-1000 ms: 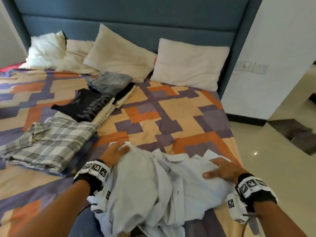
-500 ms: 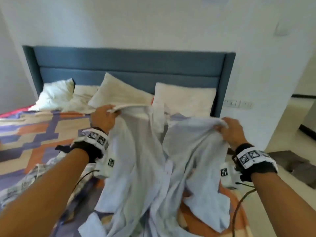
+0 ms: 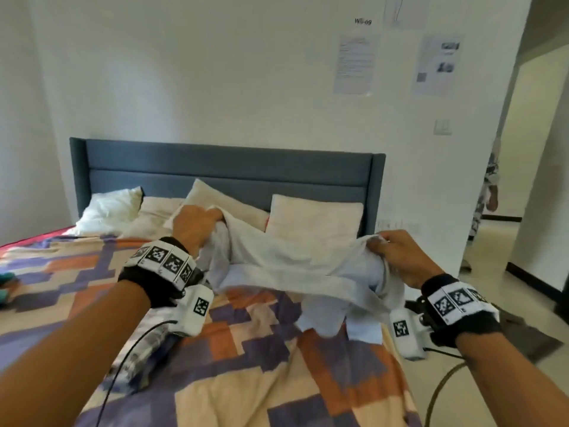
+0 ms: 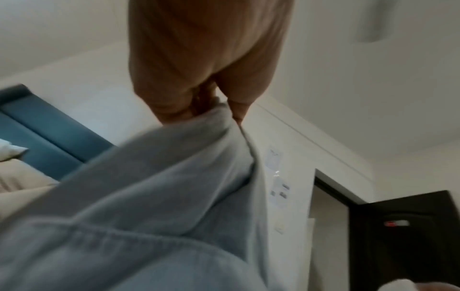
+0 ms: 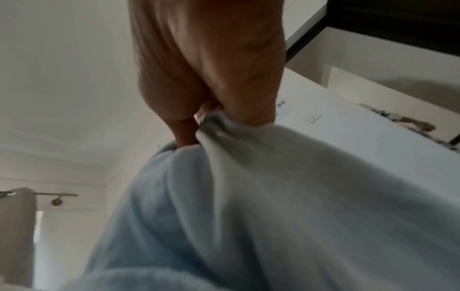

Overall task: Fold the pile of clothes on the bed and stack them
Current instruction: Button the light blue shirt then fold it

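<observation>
A bed [image 3: 252, 377] fills the lower part of the head view, covered by a spread in blocks of orange, purple and cream. Its blue padded headboard [image 3: 228, 167] stands against a white wall, and several pale pillows [image 3: 314, 220] lean along the head edge.

I hold a pale blue shirt [image 3: 286, 266] up in the air above the right half of the bed, stretched between my two hands. The cloth sags in the middle, and loose parts hang down near the bed's right edge, just above the spread.

A grey checked garment [image 3: 144, 352] lies on the bed under my left forearm, near the left side; whether it is folded I cannot tell from here.

My left hand [image 3: 197, 226] is raised toward the pillows, fingers curled tight round a bunched edge of the shirt. The left wrist view shows fingers and thumb pinching the cloth [image 4: 149, 196] from above. My right hand [image 3: 403, 257] is out past the bed's right edge, also gripping a gathered fold, and the right wrist view shows its fingers clenched on the fabric [image 5: 273, 196]. Both wrists wear black bands with square black-and-white markers.

Printed sheets of paper [image 3: 354, 66] are stuck high on the wall to the right of the headboard. Beyond them, in a doorway at the far right, part of another person [image 3: 489, 192] shows.
</observation>
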A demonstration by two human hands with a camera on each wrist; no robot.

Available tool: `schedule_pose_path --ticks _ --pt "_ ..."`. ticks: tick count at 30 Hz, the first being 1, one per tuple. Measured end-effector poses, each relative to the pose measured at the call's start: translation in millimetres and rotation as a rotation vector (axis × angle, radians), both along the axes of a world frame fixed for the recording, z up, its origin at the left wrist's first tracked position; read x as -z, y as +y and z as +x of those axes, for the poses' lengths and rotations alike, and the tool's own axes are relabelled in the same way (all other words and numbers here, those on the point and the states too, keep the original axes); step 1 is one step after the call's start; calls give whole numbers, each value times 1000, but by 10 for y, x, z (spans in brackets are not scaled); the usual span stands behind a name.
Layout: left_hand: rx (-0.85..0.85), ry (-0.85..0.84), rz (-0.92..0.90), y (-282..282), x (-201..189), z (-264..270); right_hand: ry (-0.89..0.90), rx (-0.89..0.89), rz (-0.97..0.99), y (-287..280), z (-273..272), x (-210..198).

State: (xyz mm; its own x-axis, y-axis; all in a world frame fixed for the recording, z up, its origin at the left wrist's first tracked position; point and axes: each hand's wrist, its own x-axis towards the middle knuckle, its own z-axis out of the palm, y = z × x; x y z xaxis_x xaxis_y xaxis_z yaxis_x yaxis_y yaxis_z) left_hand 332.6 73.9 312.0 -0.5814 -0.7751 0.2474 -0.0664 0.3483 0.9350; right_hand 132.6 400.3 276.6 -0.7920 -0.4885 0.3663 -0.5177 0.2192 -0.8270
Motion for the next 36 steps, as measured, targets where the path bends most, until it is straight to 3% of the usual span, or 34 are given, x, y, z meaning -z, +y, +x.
schedule_pose_path --ticks 3,6,10,14,15,17,19,21,24,29,32,36 --pt "364 20 68 489 -6 270 -70 -115 51 187 458 -47" --pt "603 224 369 839 -390 434 -124 -172 -152 343 765 -432" --pt "543 499 307 934 -980 454 -112 -91 -543 501 850 -1033" --pt "189 414 -108 668 -1148 397 -145 -18 -679 547 643 -1183" --pt "137 321 -233 592 -1080 365 -145 8 -645 540 558 -1135" --pt "116 141 -244 368 -752 228 -126 57 -490 485 333 -893" --pt "120 -56 -240 136 -246 42 -85 117 -272 404 110 -498" --pt "70 -226 -362 -87 301 -150 -3 190 -2 312 -160 -30" --pt "151 -368 -445 -328 952 -422 48 209 311 110 -529 586" --pt "221 -541 -573 -724 1350 -924 22 215 445 -214 -1228 1131" --pt "267 -603 -653 -1138 1465 -1475 -36 194 464 -524 -1892 1349" --pt "296 -845 -830 -1713 1670 -2267 -85 78 562 -1046 -2768 1575"
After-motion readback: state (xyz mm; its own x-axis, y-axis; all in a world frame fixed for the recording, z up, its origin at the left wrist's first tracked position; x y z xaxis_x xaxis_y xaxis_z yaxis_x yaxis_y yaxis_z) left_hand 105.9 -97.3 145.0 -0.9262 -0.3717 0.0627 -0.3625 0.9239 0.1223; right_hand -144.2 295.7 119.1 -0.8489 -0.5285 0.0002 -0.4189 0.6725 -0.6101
